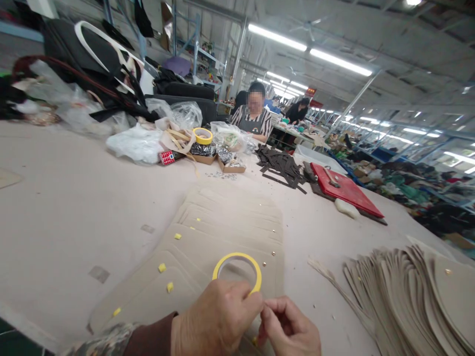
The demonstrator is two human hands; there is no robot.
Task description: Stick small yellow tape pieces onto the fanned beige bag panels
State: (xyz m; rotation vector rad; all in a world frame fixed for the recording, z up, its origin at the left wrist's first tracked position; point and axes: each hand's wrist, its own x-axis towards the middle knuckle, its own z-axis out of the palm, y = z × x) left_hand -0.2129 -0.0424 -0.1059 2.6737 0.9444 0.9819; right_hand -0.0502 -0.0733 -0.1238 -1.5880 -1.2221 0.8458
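Observation:
A roll of yellow tape stands out beyond my left hand, whose fingers are closed around its near edge. Thumb and finger of my right hand pinch together close beside the left fingertips; whatever they hold is too small to make out. Beneath both hands lie overlapping beige fabric pieces. Small yellow tape bits dot their left side, and small metal studs show along the right side.
A thick stack of beige pieces lies at the right. Farther back are dark strips, a red board with a hammer, small boxes, another tape roll and plastic bags. A person sits across the table.

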